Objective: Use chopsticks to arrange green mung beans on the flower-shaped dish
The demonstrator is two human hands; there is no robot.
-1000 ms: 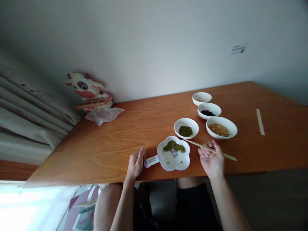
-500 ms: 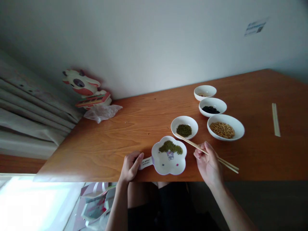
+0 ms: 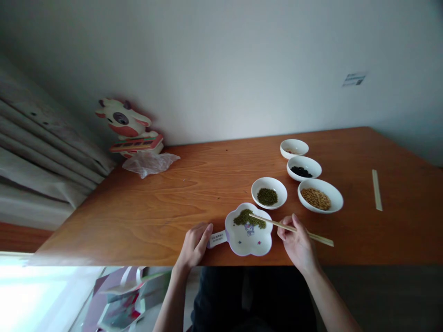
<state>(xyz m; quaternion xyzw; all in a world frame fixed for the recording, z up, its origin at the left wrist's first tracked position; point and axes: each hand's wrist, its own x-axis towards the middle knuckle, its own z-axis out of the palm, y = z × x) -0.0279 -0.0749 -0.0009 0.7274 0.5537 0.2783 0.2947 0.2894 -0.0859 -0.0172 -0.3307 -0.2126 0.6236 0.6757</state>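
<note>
My left hand [image 3: 194,244] is closed on the handle of a white flower-shaped dish [image 3: 242,242] with a purple rim and a cartoon print. Small green beans [image 3: 242,217] lie along the dish's far side. Between the fingers of my right hand [image 3: 296,242] is a pair of wooden chopsticks [image 3: 287,226], their tips over the green beans in the dish. Just behind the dish stands a white bowl [image 3: 255,188] of the same green beans. To its right is a larger white bowl [image 3: 338,203] with yellow soybeans [image 3: 315,198].
Farther back stand a white bowl [image 3: 317,168] of black beans and a white bowl [image 3: 301,145] with a few pale bits. More chopsticks [image 3: 377,190] lie at the right. A cow toy [image 3: 128,127] and a crumpled plastic bag [image 3: 152,163] occupy the back left corner.
The chopstick tips have moved from the near rim of the green bean bowl to over the beans in the dish. My left hand keeps the handle. The camera view has shifted.
</note>
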